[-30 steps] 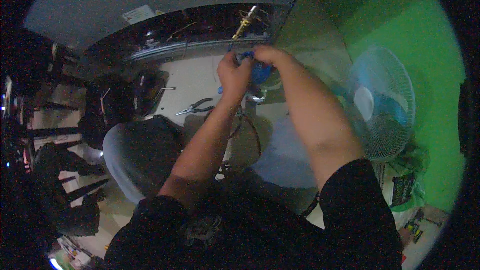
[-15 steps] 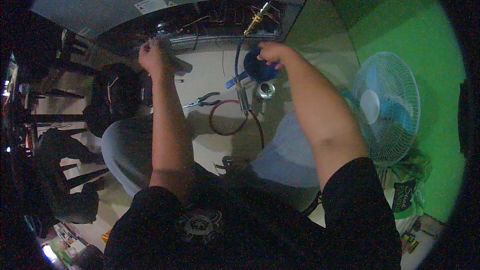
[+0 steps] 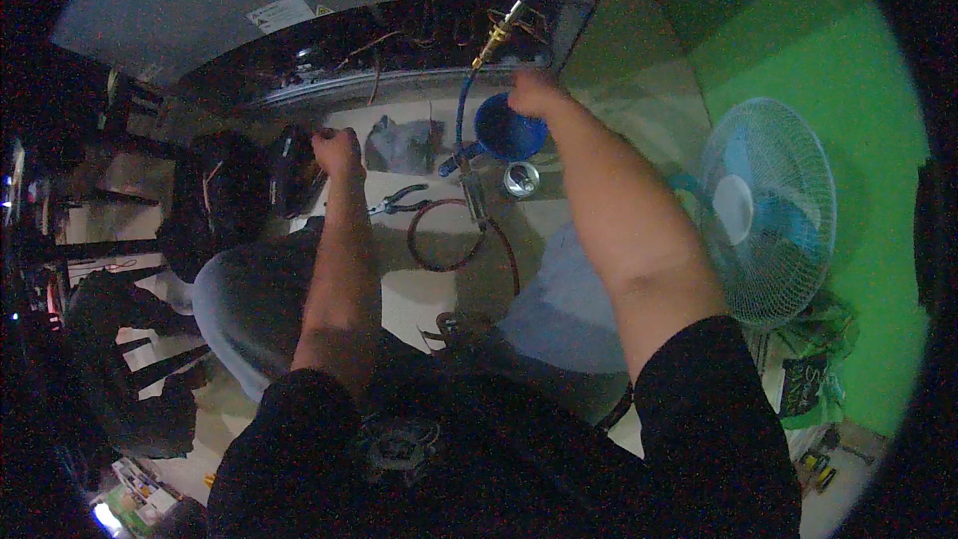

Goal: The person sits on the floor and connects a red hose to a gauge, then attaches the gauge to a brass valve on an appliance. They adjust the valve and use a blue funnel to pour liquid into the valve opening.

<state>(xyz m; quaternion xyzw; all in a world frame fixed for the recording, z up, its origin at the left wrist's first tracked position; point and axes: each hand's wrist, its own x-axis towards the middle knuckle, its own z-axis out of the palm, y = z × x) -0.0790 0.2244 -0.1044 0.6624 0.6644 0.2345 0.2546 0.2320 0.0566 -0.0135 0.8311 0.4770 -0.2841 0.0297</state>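
My left hand [image 3: 337, 152] is closed above the floor, its fingers curled beside a dark bag-like thing [image 3: 289, 175]; what it holds, if anything, is hidden. A crumpled grey cloth [image 3: 401, 144] lies just to its right. My right hand [image 3: 536, 93] is closed at the far rim of a blue plastic dipper [image 3: 507, 130]; its fingertips are hard to make out in the dim light. Left of the dipper stands a brass-fitted torch [image 3: 494, 40] on a blue hose [image 3: 460, 110]. Nearer me are long-nose pliers [image 3: 403, 200] and an opened metal can [image 3: 521, 180].
A dark, open appliance base [image 3: 399, 45] with loose wires runs along the far side. A reddish hose [image 3: 412, 240] loops on the floor from a metal cylinder [image 3: 474, 198]. A standing fan [image 3: 768, 210] is at right by the green wall [image 3: 878, 240]. Black furniture [image 3: 220, 200] crowds the left.
My left hand has come down toward me from the appliance edge. The grey cloth it was at now lies on the floor. My right hand has shifted slightly along the dipper's far side.
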